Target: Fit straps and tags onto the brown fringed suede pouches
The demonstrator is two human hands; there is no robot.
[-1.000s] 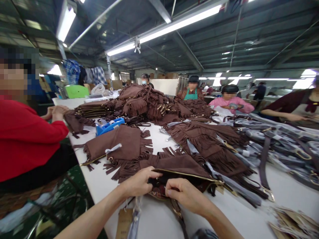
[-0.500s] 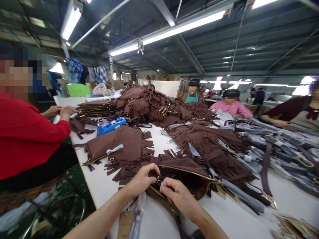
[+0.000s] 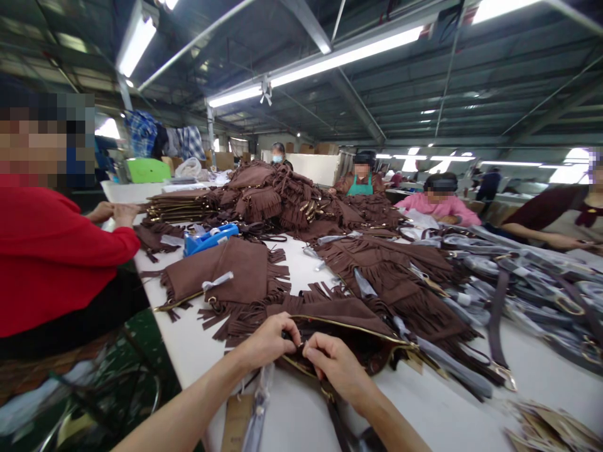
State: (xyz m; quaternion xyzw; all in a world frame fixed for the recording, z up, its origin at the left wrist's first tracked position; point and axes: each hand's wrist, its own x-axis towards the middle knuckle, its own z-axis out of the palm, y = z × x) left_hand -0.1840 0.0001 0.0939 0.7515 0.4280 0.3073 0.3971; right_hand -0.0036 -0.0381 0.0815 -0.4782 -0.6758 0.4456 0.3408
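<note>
A brown fringed bag [image 3: 348, 309] lies on the white table with its gold-zippered mouth gaping and its dark inside showing. Over the left end of that opening, my left hand [image 3: 271, 341] is closed in a pinch. My right hand [image 3: 338, 365] pinches just beside it, fingertips nearly touching. Between them is a small dark piece, mostly hidden by the fingers. Below the bag hangs a dark strap [image 3: 336, 417] with a gold clasp. A brown cardboard tag [image 3: 237, 419] and a plastic-wrapped strap [image 3: 257, 420] lie by my left forearm.
Another fringed bag [image 3: 221, 270] lies ahead on the left, near a blue tape dispenser [image 3: 210, 238]. Bags are heaped [image 3: 277, 194] at the back. Wrapped straps [image 3: 513, 270] crowd the right, and loose tags [image 3: 551, 427] lie front right. A person in red [image 3: 61, 251] sits at left.
My hands stay at the bag's mouth, fingertips slightly shifted. The small dark piece with a shiny metal part, seen between them before, is now more covered.
</note>
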